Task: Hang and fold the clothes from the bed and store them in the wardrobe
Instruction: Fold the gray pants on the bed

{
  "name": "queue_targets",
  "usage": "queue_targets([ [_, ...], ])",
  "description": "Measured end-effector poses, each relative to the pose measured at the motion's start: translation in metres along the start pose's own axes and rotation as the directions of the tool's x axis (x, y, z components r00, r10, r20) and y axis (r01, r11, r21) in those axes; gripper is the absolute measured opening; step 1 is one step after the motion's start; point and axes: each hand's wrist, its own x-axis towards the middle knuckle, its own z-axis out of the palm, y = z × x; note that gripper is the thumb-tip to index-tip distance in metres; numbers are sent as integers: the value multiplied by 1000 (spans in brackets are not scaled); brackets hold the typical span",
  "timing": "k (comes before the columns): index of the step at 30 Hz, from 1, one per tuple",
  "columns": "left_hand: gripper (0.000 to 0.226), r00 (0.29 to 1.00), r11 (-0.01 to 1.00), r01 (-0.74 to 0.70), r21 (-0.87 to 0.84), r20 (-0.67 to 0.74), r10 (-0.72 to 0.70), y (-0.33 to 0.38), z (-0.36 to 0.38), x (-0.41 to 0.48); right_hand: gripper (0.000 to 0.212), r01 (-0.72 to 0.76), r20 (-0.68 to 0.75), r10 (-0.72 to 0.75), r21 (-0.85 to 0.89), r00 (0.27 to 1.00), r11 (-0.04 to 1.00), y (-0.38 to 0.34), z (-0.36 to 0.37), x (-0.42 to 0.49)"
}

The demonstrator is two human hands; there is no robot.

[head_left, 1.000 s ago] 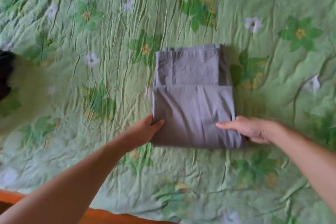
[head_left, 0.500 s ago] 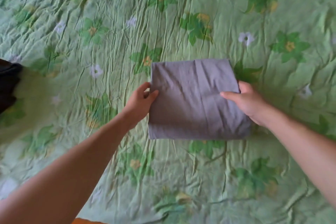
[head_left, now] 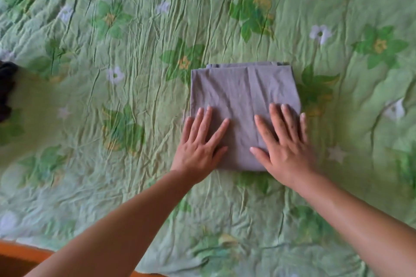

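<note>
Now the left hand point(head_left: 198, 148) and right hand point(head_left: 286, 148) are resting flat on the folded grey garment point(head_left: 243, 87), fingers point(head_left: 203, 123) straight and spread wide, gripping nothing. The garment is lying on the green flowered bedspread point(head_left: 135, 74), under the fingers and reaching beyond their tips.

Grey folded garment point(head_left: 243, 96); green leaf-and-white-flower bedspread point(head_left: 112, 29); black cloth point(head_left: 5, 87).

- One folded grey garment point(head_left: 243, 96), centre of the frame.
- Two hands: left hand point(head_left: 199, 148), right hand point(head_left: 283, 144).
- One green floral bedspread point(head_left: 112, 29).
- One dark cloth point(head_left: 6, 87), left edge.
</note>
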Motion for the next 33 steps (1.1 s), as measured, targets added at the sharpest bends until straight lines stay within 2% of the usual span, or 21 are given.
queue_targets([
  [3,73,993,998,45,43,110,-49,-13,15,13,83,-54,225,59,-30,973,998,3,19,5],
  [5,74,993,997,34,63,113,-41,-12,16,15,83,-59,240,69,-47,968,997,4,21,8],
  [7,71,998,997,24,68,55,-28,-12,7,18,74,-79,133,80,-14,988,997,3,10,17],
  [9,66,998,996,41,74,-44,-37,-17,-10,39,62,-78,-39,80,33,996,996,4,-4,43],
  [10,66,997,995,58,82,-64,-52,-21,-18,57,63,-72,-75,75,34,994,997,7,-9,63],
  [11,68,997,993,74,95,-46,-70,-26,-25,78,68,-67,-53,68,18,996,998,10,-14,84],
  [13,73,994,988,79,131,64,-88,-38,-32,115,80,-86,103,89,-35,991,996,20,-15,121],
  [16,78,972,990,44,132,222,-73,-52,-28,144,86,-148,344,152,-38,927,988,34,-4,146],
  [19,82,975,988,18,153,217,-51,-53,-35,149,90,-174,372,171,-27,912,984,31,-9,150],
  [21,85,974,995,23,93,221,-43,-50,-50,152,90,-164,346,166,-35,923,986,30,-24,153],
  [23,82,946,995,89,-43,316,-71,-50,-69,159,80,-219,420,181,44,889,975,37,-44,160],
  [25,55,892,975,167,-147,444,-86,-50,-89,170,59,-369,565,211,180,798,912,43,-66,167],
  [27,32,841,964,205,-168,534,-86,-44,-110,177,45,-449,644,193,259,740,855,44,-88,169],
  [30,17,819,976,149,-159,573,-32,-34,-131,174,29,-399,677,140,242,723,885,42,-111,166],
  [33,23,793,970,138,-202,608,14,-26,-151,161,26,-326,687,105,201,719,924,33,-131,155],
])
